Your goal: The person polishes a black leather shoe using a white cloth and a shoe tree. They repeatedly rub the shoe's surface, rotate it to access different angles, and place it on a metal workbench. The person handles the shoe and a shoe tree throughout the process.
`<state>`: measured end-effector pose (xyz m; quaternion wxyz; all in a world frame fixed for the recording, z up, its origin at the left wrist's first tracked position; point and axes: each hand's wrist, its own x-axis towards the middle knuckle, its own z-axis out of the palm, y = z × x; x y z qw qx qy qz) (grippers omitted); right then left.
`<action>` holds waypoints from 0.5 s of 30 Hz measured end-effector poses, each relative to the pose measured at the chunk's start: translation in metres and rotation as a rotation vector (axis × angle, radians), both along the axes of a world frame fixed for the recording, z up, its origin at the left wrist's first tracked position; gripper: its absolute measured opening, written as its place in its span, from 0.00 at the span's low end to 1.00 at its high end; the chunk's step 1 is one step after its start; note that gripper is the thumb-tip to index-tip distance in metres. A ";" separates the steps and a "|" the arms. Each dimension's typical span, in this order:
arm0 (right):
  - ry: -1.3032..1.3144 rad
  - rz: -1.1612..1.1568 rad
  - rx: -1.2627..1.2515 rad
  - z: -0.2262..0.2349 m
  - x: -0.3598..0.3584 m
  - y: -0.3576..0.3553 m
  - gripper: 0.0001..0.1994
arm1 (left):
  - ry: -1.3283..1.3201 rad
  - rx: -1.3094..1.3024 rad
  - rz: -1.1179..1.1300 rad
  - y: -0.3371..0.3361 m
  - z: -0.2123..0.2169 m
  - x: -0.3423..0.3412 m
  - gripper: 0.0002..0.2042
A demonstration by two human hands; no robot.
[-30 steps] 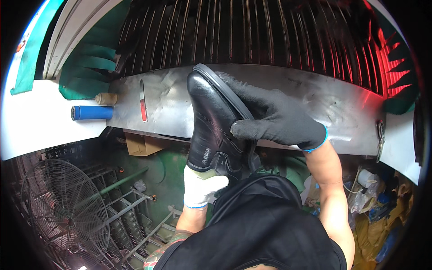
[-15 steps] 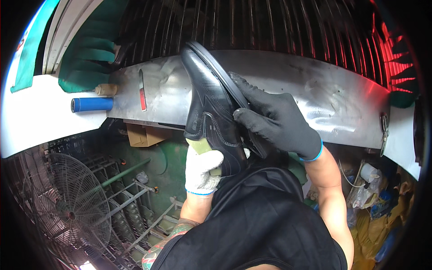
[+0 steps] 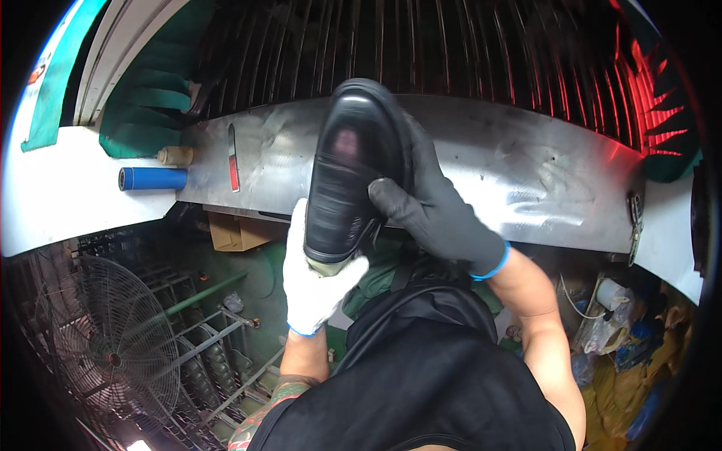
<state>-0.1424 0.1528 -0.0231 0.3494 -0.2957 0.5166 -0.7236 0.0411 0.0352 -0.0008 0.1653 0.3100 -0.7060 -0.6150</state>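
A black leather shoe [image 3: 347,180] is held up over the near edge of the metal bench, toe pointing away and its upper facing me. Out of its opening at the near end shows a pale yellow-green shoe last [image 3: 328,267]. My left hand [image 3: 316,295], in a white glove, is closed around the last and the shoe's heel end. My right hand [image 3: 436,214], in a dark grey glove, grips the right side, its thumb on the upper and its fingers partly hidden behind the shoe.
The steel bench [image 3: 526,165] bears a red-handled knife [image 3: 233,159] on its left. Beside it lie a blue cylinder [image 3: 153,178] and a tan roll [image 3: 175,155]. Dark hanging strips [image 3: 444,45] line the back, glowing red at right. A large fan [image 3: 113,357] stands lower left.
The shoe has turned from its side to show its upper, toe now pointing straight away. Both hands have shifted a little left with it, still holding on.
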 end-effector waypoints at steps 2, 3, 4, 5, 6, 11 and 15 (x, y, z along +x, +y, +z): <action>-0.088 -0.081 -0.081 -0.015 0.005 -0.012 0.58 | -0.089 -0.746 0.035 0.002 -0.008 -0.009 0.41; -0.153 -0.079 -0.120 -0.019 0.010 -0.014 0.59 | -0.111 -1.052 0.017 0.003 -0.011 -0.014 0.40; -0.228 -0.079 -0.155 -0.027 0.017 -0.014 0.61 | -0.144 -1.354 -0.007 0.006 -0.013 -0.018 0.40; -0.249 -0.066 -0.157 -0.037 0.024 -0.014 0.62 | -0.252 -1.449 -0.100 0.017 -0.003 -0.021 0.37; -0.231 -0.113 -0.160 -0.041 0.026 -0.014 0.55 | -0.267 -1.416 -0.146 0.027 0.003 -0.023 0.32; -0.692 0.007 -0.028 -0.048 0.003 0.012 0.42 | 0.044 -1.003 -0.176 0.004 0.019 -0.009 0.16; -0.514 0.068 0.053 -0.064 0.016 0.022 0.49 | 0.133 -1.080 -0.246 -0.022 0.011 -0.039 0.19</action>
